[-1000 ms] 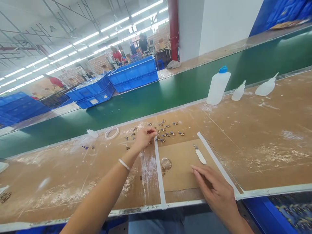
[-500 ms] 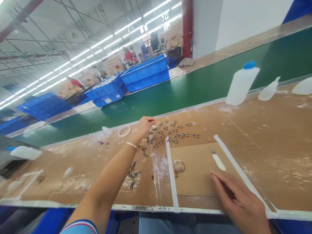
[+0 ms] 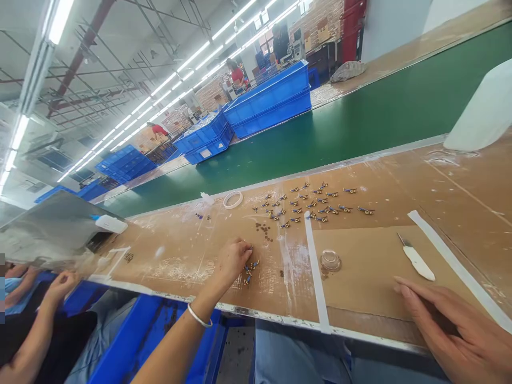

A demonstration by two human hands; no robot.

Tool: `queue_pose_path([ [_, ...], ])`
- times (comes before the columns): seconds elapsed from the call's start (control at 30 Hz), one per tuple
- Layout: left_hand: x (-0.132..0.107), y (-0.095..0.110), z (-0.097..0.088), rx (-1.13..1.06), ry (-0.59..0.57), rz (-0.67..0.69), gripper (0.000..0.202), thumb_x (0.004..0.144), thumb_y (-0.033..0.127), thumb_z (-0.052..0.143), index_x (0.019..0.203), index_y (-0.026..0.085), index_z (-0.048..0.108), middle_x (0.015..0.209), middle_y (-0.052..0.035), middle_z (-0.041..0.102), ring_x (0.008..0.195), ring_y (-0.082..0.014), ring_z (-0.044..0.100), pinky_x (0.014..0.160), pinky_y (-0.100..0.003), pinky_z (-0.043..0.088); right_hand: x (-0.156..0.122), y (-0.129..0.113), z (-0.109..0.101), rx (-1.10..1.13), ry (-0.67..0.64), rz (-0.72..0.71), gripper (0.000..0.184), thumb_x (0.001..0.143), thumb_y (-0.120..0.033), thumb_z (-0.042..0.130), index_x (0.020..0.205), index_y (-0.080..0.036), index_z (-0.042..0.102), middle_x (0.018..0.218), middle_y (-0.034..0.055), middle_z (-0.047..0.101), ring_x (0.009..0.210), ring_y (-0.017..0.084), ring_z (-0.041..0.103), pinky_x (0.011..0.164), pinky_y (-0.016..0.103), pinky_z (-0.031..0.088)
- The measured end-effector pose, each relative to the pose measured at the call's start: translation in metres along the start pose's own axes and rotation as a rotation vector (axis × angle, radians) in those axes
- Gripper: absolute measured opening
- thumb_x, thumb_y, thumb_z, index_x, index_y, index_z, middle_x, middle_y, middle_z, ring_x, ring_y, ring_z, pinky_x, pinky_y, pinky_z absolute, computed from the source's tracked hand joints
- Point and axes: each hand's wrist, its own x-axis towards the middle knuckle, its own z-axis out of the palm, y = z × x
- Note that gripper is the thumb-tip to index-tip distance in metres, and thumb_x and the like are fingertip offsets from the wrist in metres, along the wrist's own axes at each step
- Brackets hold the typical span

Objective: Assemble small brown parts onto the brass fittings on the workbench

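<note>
My left hand point(image 3: 234, 260) is closed in a pinch above a small cluster of blue-and-gold pieces point(image 3: 248, 274) on the brown table; a bit of blue shows at its fingertips. Farther back, several like pieces point(image 3: 322, 201) lie spread in loose rows. Small dark discs point(image 3: 263, 230) lie between the two groups. My right hand point(image 3: 460, 325) hovers by the front edge with its fingers stretched out and nothing seen in them. Just beyond it, a white-handled tool with a thin metal tip point(image 3: 418, 261) lies on a cardboard sheet point(image 3: 364, 288), with a small clear round dish point(image 3: 330, 260) to the left.
White tape point(image 3: 316, 277) borders the sheet. A tape ring point(image 3: 233, 200) and a white bottle point(image 3: 110, 224) lie to the left; a large white jug point(image 3: 482, 106) stands at right. Behind runs a green conveyor belt point(image 3: 276, 154) with blue crates point(image 3: 268, 109) beyond. A co-worker's arm point(image 3: 44, 314) is at far left.
My left hand has come back from the spread rows to the nearer cluster. My right hand stays by the sheet's front edge. The view has turned left, bringing a co-worker's arm into sight.
</note>
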Motion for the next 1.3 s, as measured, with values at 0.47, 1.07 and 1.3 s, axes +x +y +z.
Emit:
queue_pose_path([
  [0.47,0.005,0.021,-0.006,-0.196,0.020,-0.040,0.033,0.076,0.011,0.057,0.107,0.017,0.068,0.070,0.0005,0.068,0.061,-0.0143,0.060,0.063,-0.026,0.044,0.005,-0.011,-0.004,-0.027,0.007,-0.058,0.014,0.092,-0.026,0.056,0.102,-0.023,0.066,0.090,-0.0004,0.073,0.083,0.015,0.070,0.078,0.026,0.052],
  [1.07,-0.031,0.103,-0.005,-1.161,-0.119,-0.165,0.022,0.073,0.035,0.078,0.082,0.015,0.074,0.062,-0.0027,0.073,0.061,-0.0127,0.066,0.068,-0.025,0.052,0.006,-0.007,0.000,0.076,0.003,-0.079,0.020,0.088,-0.016,0.061,0.106,-0.022,0.065,0.092,0.0015,0.073,0.082,0.015,0.070,0.080,0.027,0.054],
  [1.3,-0.026,0.133,-0.002,-1.066,-0.087,-0.087,0.020,0.071,0.035,0.079,0.076,0.016,0.076,0.058,-0.0024,0.071,0.056,-0.0142,0.065,0.060,-0.026,0.054,0.009,-0.009,0.000,0.075,0.004,-0.045,0.020,0.088,-0.013,0.059,0.105,-0.021,0.065,0.089,0.0032,0.073,0.081,0.014,0.070,0.076,0.027,0.056],
])
